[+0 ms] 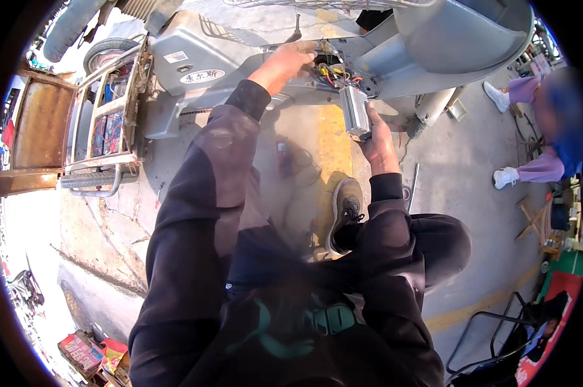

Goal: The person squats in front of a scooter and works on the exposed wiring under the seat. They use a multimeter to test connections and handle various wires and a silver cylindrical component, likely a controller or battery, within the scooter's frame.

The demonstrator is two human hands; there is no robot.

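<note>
My right hand is closed around the lower end of a silver, finned motor controller, held upright beside the scooter. Red, yellow and black wires run from its upper end into an opening in the grey scooter's floor. At the left edge of that opening is my left hand, fingers stretched toward the wires with nothing visible in them. The fingertips partly overlap the dark opening, so what they touch is hard to make out.
A rusty cart frame with batteries stands at the left. Behind the scooter's grey front shield, at the right, is another person in purple trousers. A metal tool lies by my right knee; a black folding frame stands lower right.
</note>
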